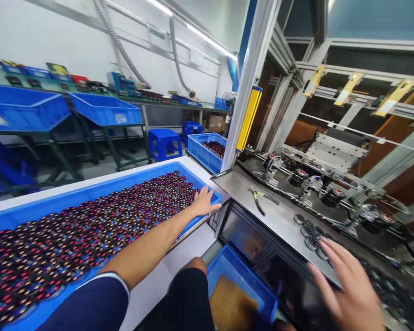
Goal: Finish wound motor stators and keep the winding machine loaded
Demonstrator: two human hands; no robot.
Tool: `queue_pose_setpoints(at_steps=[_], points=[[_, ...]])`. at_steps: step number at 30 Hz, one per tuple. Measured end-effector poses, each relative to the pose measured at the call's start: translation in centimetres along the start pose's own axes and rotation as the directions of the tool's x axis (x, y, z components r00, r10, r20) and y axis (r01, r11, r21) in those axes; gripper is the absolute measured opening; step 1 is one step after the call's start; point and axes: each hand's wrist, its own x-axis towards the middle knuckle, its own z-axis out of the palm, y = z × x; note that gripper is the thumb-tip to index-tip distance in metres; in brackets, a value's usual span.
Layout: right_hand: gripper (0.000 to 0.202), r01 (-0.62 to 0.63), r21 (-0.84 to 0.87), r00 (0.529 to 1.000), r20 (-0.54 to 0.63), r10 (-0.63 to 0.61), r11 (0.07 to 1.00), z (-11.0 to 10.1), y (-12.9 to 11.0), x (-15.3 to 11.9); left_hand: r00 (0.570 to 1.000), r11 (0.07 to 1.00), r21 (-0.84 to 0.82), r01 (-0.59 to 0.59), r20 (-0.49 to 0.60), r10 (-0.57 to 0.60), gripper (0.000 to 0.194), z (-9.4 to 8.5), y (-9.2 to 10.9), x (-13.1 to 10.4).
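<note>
My left hand (204, 202) rests at the near right corner of a long blue tray (189, 166), its fingers spread and nothing seen in them. Rows of round motor parts with copper and red windings (124, 220) fill this tray. At the lower right, my right hand (353, 285) hovers by the metal ledge (276, 216), slightly blurred, with fingers apart and no object in it. Close to its fingertips lies a cluster of black rings (310, 232); more black rings (393, 289) continue behind the hand.
Pliers (258, 198) lie on the ledge before a machine with several stations (334, 195). A yellow guard bar (249, 118) is on the upright post. Below sits a blue bin with brown material (232, 301). Blue trays (105, 110) and stools (164, 143) stand behind.
</note>
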Motion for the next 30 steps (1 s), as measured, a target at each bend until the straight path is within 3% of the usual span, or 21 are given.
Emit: queue_pose_setpoints(at_steps=[3, 5, 8, 11, 15, 18, 21, 25, 27, 30], points=[[0.050, 0.019, 0.009, 0.994, 0.105, -0.019, 1.000, 10.7, 0.8, 6.2, 1.000, 1.000, -0.011, -0.004, 0.006, 0.004, 0.088, 0.6, -0.2, -0.3], [0.063, -0.011, -0.013, 0.985, 0.170, 0.013, 1.000, 16.6, 1.2, 8.8, 1.000, 1.000, -0.018, 0.006, 0.004, -0.006, 0.086, 1.0, -0.6, -0.4], [0.073, -0.058, -0.050, 0.967, 0.246, 0.068, 0.997, 21.2, 1.7, 9.4, 1.000, 0.999, -0.023, 0.026, 0.013, -0.026, 0.086, 1.4, -1.2, -0.4], [0.074, -0.116, -0.070, 0.951, 0.279, 0.131, 0.991, 21.9, 2.0, 8.2, 1.000, 0.999, -0.036, 0.024, 0.010, -0.023, 0.085, 2.1, -1.6, -0.5], [0.069, -0.177, -0.041, 0.933, 0.310, 0.181, 0.983, 21.5, 2.0, 7.6, 0.979, 0.989, -0.112, -0.099, -0.191, 0.077, 0.072, 3.0, -1.7, -1.1], [0.055, -0.228, 0.015, 0.895, 0.398, 0.203, 0.974, 21.0, 2.1, 8.8, 0.934, 0.992, -0.005, -0.123, -0.338, 0.114, 0.062, 1.9, -0.5, -2.1], [0.053, -0.316, 0.076, 0.828, 0.508, 0.236, 0.946, 19.9, 2.4, 10.4, 0.887, 0.984, 0.071, -0.162, -0.425, 0.177, 0.056, -1.3, 1.7, -3.3], [0.044, -0.432, 0.194, 0.734, 0.644, 0.218, 0.881, 18.4, 3.3, 12.1, 0.827, 0.976, 0.029, -0.216, -0.525, 0.199, 0.051, -5.4, 5.5, -5.0], [0.038, -0.490, 0.272, 0.697, 0.693, 0.185, 0.828, 17.7, 4.0, 12.7, 0.808, 0.976, 0.004, -0.218, -0.560, 0.183, 0.047, -6.1, 7.8, -5.9], [0.035, -0.599, 0.391, 0.652, 0.744, 0.143, 0.698, 16.9, 5.1, 13.1, 0.793, 0.972, -0.032, -0.233, -0.585, 0.170, 0.043, -5.5, 11.5, -7.3]])
